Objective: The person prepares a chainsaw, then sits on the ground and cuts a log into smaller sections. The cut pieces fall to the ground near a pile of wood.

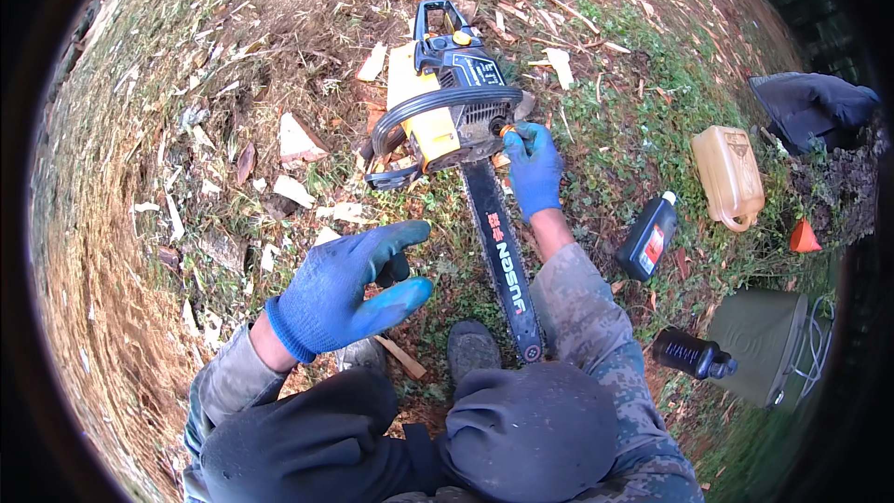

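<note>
A yellow and black chainsaw (440,116) lies on the ground in front of me, its rear handle pointing away. Its long black guide bar (503,261) with the chain runs back toward my knees. My right hand (535,172), in a blue work glove, pinches a small orange cap (507,130) at the side of the saw's body, beside a dark round opening. Whether the cap touches the opening is hard to make out. My left hand (340,293), gloved in blue too, hovers left of the bar, thumb and fingers apart, holding nothing.
To the right lie a dark oil bottle (647,235), a tan plastic jug (728,177), an orange funnel (805,237), a black drink bottle (689,354), an olive bag (759,340) and dark cloth (815,112). Wood chips (300,140) litter the grass.
</note>
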Demonstrator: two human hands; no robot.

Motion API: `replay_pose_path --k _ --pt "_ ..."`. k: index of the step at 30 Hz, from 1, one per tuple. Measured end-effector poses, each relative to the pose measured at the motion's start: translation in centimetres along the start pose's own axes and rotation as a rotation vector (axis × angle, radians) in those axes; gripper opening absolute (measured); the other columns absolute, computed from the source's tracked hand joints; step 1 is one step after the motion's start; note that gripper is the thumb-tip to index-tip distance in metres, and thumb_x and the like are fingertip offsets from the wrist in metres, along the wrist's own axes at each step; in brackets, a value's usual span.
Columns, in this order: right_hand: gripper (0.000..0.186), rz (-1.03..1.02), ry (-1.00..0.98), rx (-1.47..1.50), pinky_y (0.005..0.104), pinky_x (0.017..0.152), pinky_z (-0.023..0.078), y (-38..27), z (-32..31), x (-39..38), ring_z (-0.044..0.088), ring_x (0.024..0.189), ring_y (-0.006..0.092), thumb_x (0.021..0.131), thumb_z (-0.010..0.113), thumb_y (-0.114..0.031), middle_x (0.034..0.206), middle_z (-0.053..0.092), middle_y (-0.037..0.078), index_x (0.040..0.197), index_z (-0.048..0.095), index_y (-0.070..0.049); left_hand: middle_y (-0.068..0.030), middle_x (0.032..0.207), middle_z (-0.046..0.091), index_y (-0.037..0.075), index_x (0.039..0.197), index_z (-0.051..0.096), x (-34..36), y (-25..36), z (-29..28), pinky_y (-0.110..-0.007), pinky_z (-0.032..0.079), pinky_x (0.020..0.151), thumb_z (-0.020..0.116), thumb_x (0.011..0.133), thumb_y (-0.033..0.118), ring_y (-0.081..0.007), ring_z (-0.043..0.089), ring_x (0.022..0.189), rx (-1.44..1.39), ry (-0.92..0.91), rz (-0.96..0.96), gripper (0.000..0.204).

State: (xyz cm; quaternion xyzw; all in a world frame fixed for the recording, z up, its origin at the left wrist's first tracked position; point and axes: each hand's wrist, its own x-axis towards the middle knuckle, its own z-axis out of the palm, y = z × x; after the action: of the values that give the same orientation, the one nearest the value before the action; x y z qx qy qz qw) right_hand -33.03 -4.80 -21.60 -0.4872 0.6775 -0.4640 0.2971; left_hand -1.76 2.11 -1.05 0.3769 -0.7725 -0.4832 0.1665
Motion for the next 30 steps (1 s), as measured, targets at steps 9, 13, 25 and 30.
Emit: replay_pose_path --k 9,13,25,30 --pt "0.025 -0.116 -0.034 -0.06 0.0367 0.076 0.057 -0.4 -0.8 1.4 0.072 0.083 0.021 0.09 0.08 -0.012 0.097 0.072 0.011 0.109 0.068 -0.003 -0.0105 0.087 0.07 0.001 0.144 0.054 0.0 -0.1 -0.1 -0.038 0.056 0.075 0.073 0.098 0.023 -0.0223 0.07 0.078 -0.037 -0.012 -0.013 0.054" --pt "0.024 -0.181 -0.036 -0.164 0.0383 0.076 0.057 -0.5 -1.2 1.5 0.072 0.083 0.0256 0.088 0.081 -0.013 0.095 0.07 0.012 0.107 0.068 -0.004 -0.0105 0.086 0.07 0.001 0.143 0.054 0.1 -0.2 -0.3 -0.038 0.056 0.075 0.074 0.097 0.025 -0.0233 0.07 0.078 -0.016 -0.011 -0.008 0.055" --pt "0.026 -0.042 -0.117 -0.247 0.0417 0.084 0.057 -2.1 -1.8 1.4 0.072 0.09 0.0309 0.089 0.079 -0.018 0.105 0.072 0.016 0.11 0.069 -0.006 -0.0159 0.088 0.069 0.006 0.145 0.054 0.5 -1.4 0.3 -0.045 0.057 0.073 0.073 0.095 0.044 -0.0349 0.072 0.081 0.026 -0.011 -0.047 0.065" --pt "0.027 -0.299 -0.183 -0.481 0.0445 0.088 0.056 -2.1 -2.2 1.7 0.07 0.1 0.0349 0.091 0.075 -0.018 0.113 0.07 0.015 0.116 0.07 -0.008 -0.0171 0.091 0.07 0.006 0.146 0.053 0.3 -1.8 0.3 -0.045 0.057 0.074 0.072 0.096 0.045 -0.036 0.072 0.083 0.005 -0.038 -0.08 0.066"
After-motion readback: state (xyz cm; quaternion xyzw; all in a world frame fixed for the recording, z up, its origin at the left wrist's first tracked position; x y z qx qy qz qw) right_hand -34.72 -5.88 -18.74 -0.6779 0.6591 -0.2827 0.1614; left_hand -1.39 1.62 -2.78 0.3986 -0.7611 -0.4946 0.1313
